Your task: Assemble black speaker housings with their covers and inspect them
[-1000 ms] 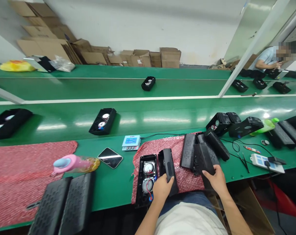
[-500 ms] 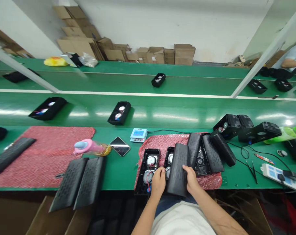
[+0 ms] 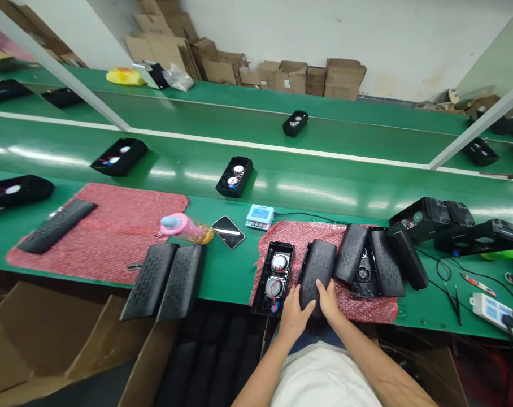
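A black speaker cover with a pattern of small holes lies over a speaker housing that it almost wholly hides. My left hand grips its lower left edge, thumb on top. On the lower right side, my right hand holds the same cover with its thumb on the face. Just left stands an open speaker housing with two round drivers, a red wire and a blue connector. To the right, another cover leans near an open housing. Red bubble wrap lies under these parts.
A blue-and-white meter, phone and pink-topped bottle stand left of the work. Two covers overhang the table edge. Tweezers and a power strip lie right. Open housings sit on the green belt beyond.
The cover has come down onto the housing beneath it. My left hand has moved from the housing's side onto the cover's edge. The whole view has shifted and tilted.
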A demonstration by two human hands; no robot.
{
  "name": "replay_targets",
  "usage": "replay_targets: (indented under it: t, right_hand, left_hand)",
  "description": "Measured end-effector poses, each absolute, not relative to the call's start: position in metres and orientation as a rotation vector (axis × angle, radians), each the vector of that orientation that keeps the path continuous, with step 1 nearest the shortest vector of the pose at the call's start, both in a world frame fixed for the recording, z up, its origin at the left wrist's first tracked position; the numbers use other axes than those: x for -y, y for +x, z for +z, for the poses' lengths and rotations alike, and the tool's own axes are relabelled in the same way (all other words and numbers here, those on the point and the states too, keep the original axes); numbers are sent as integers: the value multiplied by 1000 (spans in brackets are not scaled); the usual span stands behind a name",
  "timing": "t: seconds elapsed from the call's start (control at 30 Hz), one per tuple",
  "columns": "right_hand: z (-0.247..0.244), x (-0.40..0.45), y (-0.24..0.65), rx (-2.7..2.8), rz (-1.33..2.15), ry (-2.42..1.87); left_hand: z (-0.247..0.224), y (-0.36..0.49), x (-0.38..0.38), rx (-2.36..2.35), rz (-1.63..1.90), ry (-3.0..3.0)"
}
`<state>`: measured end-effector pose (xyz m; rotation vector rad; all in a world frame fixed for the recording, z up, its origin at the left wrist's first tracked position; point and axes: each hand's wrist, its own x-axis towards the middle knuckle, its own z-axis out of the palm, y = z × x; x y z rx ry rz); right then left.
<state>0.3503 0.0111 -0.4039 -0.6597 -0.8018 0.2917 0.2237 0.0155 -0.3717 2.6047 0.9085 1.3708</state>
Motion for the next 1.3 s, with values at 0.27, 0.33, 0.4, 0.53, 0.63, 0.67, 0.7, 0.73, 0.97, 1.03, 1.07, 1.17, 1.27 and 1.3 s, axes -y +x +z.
replay_targets:
  t: [0.27,0.33,0.4,0.53,0.63,0.67,0.7,0.73,0.97,1.03,1.07,1.17,1.27,1.3]
  right_hand:
    - [-405,-8,339,853,282,-658]
    - [-408,-10,340,860,235,-685]
    - [-411,-13,342,866,179,-719]
    - [-417,-16,346,866,112,-814]
    - [-417,-18,348,868,100,-854]
    - [-417,-18,348,868,100,-856]
    - [-416,-19,348,866,102,-857]
    - [-416,-19,347,863,103,-859]
    - [-420,-16,342,895,125,-879]
    - [-420,-14,344,912,125,-899]
    - [-419,-12,345,922,122,-909]
    - [-419,-8,351,961,132,-934]
    - [-422,-6,356,1005,180,-972]
    - [-424,-6,358,1024,193,-989]
  left_hand:
    - [-375,221,4,-1000,1258,2760]
    - [-374,219,5,-1032,1206,2779]
    - [-375,216,5,-1049,1158,2799]
    - [-375,212,7,-1068,1069,2845]
    - [-372,210,9,-1081,1037,2872]
    - [-371,209,10,-1082,1031,2884]
    - [-370,209,10,-1080,1026,2897]
    - [-368,208,11,-1078,1018,2911]
    - [-364,201,10,-1056,978,3015]
    - [-363,201,9,-1059,977,3036]
    - [-362,201,9,-1063,971,3046]
    - [-362,204,9,-1069,933,3076]
    - [-362,206,10,-1069,907,3102]
    - [-362,206,11,-1069,898,3107]
